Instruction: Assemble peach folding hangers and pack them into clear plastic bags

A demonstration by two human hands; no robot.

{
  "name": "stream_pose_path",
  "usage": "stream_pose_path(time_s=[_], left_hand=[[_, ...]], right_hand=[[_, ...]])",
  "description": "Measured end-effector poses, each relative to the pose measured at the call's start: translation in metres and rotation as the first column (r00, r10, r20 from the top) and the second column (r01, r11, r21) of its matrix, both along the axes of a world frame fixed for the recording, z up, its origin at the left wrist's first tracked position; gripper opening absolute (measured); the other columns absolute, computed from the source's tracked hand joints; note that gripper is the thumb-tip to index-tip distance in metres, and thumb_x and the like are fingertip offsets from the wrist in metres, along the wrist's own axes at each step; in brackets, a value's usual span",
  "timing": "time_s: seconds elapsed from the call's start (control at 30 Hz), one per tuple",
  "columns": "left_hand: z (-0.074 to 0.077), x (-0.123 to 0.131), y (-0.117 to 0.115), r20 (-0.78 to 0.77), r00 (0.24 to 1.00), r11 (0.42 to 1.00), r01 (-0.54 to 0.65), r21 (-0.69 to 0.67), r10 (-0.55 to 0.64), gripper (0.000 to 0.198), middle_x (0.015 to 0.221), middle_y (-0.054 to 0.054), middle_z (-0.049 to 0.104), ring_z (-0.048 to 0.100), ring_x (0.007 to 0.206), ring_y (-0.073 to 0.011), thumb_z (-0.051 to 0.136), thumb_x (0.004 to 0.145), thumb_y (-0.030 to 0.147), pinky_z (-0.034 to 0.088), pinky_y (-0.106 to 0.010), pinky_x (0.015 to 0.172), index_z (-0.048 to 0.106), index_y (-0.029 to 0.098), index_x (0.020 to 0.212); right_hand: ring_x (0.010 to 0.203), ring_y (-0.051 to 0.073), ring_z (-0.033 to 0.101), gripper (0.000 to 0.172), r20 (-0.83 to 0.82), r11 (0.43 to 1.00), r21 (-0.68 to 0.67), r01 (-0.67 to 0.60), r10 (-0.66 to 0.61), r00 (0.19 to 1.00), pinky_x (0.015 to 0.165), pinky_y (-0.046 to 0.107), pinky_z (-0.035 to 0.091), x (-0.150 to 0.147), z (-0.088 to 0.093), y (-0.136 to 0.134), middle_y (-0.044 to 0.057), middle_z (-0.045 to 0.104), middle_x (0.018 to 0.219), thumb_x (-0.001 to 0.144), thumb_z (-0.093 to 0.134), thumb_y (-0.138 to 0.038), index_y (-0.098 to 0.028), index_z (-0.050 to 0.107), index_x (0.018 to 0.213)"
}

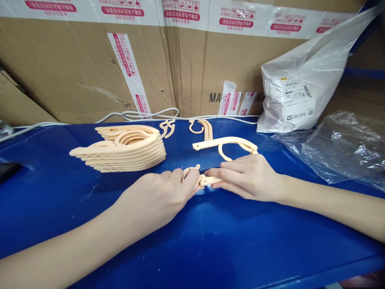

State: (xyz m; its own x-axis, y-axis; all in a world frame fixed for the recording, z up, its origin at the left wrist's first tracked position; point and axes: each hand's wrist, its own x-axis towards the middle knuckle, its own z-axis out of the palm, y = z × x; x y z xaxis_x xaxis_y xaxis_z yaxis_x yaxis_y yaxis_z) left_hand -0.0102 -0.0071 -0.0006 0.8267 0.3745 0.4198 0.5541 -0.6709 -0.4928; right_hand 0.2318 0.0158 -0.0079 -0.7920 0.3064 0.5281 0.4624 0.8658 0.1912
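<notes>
Your left hand (159, 192) and right hand (249, 176) each have a narrow grip, pinching a smooth cream hanger (207, 181) between them at the middle of the shiny blue bench (210, 245). Past your left hand sits a pile of curvy hangers (123, 156). A crinkly clear bag (339, 144) lies right; big brown cardboard (90, 72) stands behind.

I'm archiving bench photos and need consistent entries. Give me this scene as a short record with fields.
Surface: blue tabletop
Left hand: gripping cream parts
Right hand: gripping the same cluster
Left side: stack of curved cream pieces
Beyond hands: loose cream pieces
Right side: white bag, clear plastic
Backdrop: cardboard with red-and-white tape
</notes>
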Motion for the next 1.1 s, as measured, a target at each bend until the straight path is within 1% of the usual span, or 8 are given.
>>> stream_pose_path(time_s=[0.2,0.37,0.5,0.57,0.67,0.77,0.87,1.1], left_hand=[[0.001,-0.002,0.000,-0.088,0.996,0.997,-0.018,0.077,0.025,0.030,0.055,0.001,0.049,0.051,0.041,-0.0161,0.031,0.096,0.005,0.026,-0.027,0.039,0.057,0.015,0.086],[0.003,-0.001,-0.002,-0.112,0.993,0.989,-0.023,0.146,0.040,0.029,0.054,0.002,0.047,0.049,0.041,-0.0164,0.034,0.098,0.009,0.030,-0.028,0.040,0.058,0.016,0.083],[0.002,-0.001,-0.002,-0.059,0.998,0.984,-0.010,0.178,0.021,0.027,0.057,0.002,0.047,0.050,0.045,-0.0170,0.038,0.102,0.019,0.034,-0.030,0.042,0.058,0.016,0.084],[0.001,-0.002,-0.002,-0.020,1.000,0.987,0.013,0.158,-0.010,0.029,0.058,0.002,0.047,0.050,0.047,-0.0166,0.037,0.103,0.022,0.035,-0.030,0.045,0.055,0.017,0.081],[0.000,-0.002,-0.002,0.039,0.998,0.994,0.038,0.103,-0.042,0.032,0.059,0.002,0.046,0.050,0.050,-0.0160,0.040,0.102,0.022,0.033,-0.031,0.047,0.048,0.020,0.071],[0.001,-0.002,-0.003,0.114,0.991,0.995,0.055,0.082,-0.064,0.032,0.058,0.002,0.046,0.048,0.050,-0.0154,0.045,0.100,0.022,0.029,-0.031,0.048,0.046,0.020,0.069],[0.001,-0.002,-0.004,0.165,0.983,0.995,0.068,0.073,-0.079,0.029,0.058,0.003,0.047,0.047,0.050,-0.0151,0.047,0.099,0.021,0.027,-0.031,0.048,0.049,0.019,0.070],[0.002,-0.003,-0.007,0.204,0.975,0.995,0.084,0.045,-0.092,0.029,0.056,0.004,0.047,0.046,0.050,-0.0138,0.051,0.096,0.023,0.027,-0.030,0.047,0.052,0.019,0.067]], right_hand=[[0.057,0.011,0.065,0.035,0.005,0.995,-0.096,0.001,0.000,1.000,0.052,0.024,0.042,0.001,-0.001,0.001,0.001,0.074,0.078,0.104,0.041,-0.036,-0.015,0.069,0.105],[0.060,0.010,0.066,0.037,0.003,0.982,-0.190,-0.016,0.017,1.000,0.052,0.022,0.042,0.000,0.001,-0.001,0.002,0.075,0.079,0.105,0.038,-0.035,-0.014,0.068,0.108],[0.062,0.012,0.068,0.034,0.006,0.968,-0.250,-0.004,0.006,1.000,0.054,0.022,0.044,0.000,0.003,-0.003,0.004,0.075,0.079,0.104,0.041,-0.034,-0.014,0.068,0.111],[0.063,0.012,0.068,0.033,-0.001,0.963,-0.269,-0.006,0.006,1.000,0.055,0.022,0.045,0.001,0.002,-0.004,0.004,0.076,0.079,0.103,0.043,-0.033,-0.013,0.068,0.112],[0.063,0.013,0.069,0.032,-0.016,0.960,-0.281,-0.017,0.013,1.000,0.055,0.023,0.046,0.001,0.002,-0.004,0.004,0.076,0.080,0.102,0.046,-0.031,-0.012,0.068,0.113],[0.064,0.014,0.071,0.030,-0.019,0.957,-0.290,-0.012,0.007,1.000,0.055,0.023,0.046,0.000,0.002,-0.004,0.005,0.076,0.080,0.101,0.048,-0.030,-0.013,0.069,0.113],[0.064,0.015,0.071,0.029,-0.021,0.959,-0.284,-0.017,0.012,1.000,0.054,0.024,0.046,-0.002,0.003,-0.006,0.004,0.076,0.080,0.101,0.049,-0.029,-0.013,0.069,0.113],[0.061,0.013,0.069,0.028,-0.040,0.974,-0.223,-0.048,0.040,0.998,0.054,0.024,0.047,-0.004,0.003,-0.010,0.001,0.076,0.083,0.101,0.048,-0.029,-0.014,0.069,0.111]])
